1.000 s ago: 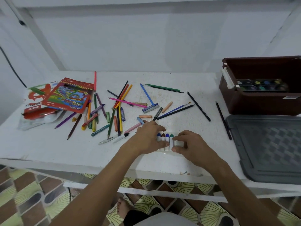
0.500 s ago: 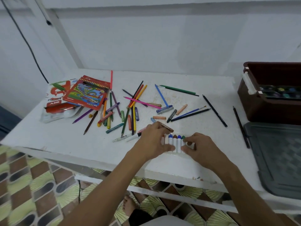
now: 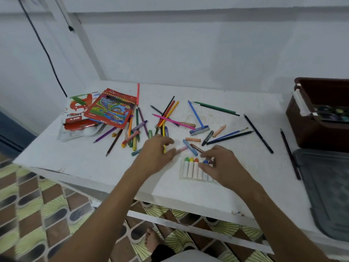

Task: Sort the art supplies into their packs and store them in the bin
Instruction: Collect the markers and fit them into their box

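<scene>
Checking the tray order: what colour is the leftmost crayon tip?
Green, on the leftmost crayon in the tray, clear in the head view.

Head view — looks forward and down, close over the table (image 3: 79, 159).

The left hand (image 3: 156, 154) is motion-blurred, so whether its fingers hold anything cannot be told. The right hand (image 3: 219, 163) covers the right end of the crayon tray (image 3: 190, 170), hiding several crayons. The brown bin (image 3: 309, 133) and grey lid (image 3: 324, 186) are cut off at the right edge. The paint set (image 3: 332, 114) inside the bin is only partly visible.
</scene>
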The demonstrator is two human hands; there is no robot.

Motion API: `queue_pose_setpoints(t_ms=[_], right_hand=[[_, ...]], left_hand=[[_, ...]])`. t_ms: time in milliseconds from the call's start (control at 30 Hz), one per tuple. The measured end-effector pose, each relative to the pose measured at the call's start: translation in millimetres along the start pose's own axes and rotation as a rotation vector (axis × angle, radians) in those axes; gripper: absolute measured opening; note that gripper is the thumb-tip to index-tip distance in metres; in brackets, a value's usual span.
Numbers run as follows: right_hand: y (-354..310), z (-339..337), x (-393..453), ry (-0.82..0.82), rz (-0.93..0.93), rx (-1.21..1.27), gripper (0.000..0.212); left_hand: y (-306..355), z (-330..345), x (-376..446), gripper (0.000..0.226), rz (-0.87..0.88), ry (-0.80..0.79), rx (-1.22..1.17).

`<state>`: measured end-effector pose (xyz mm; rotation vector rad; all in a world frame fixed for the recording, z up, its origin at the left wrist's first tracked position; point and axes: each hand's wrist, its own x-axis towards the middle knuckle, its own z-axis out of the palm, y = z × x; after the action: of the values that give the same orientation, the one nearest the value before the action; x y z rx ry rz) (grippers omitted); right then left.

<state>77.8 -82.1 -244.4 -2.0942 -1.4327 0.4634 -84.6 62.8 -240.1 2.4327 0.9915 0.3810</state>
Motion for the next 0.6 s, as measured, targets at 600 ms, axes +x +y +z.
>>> queue_pose_setpoints(t_ms=[600], right_hand=[[-79,53,69,-0.424,-0.165,-0.331,0.030]], left_hand=[[-124,-54,12,0.050,-0.614,-0.064,0.053]])
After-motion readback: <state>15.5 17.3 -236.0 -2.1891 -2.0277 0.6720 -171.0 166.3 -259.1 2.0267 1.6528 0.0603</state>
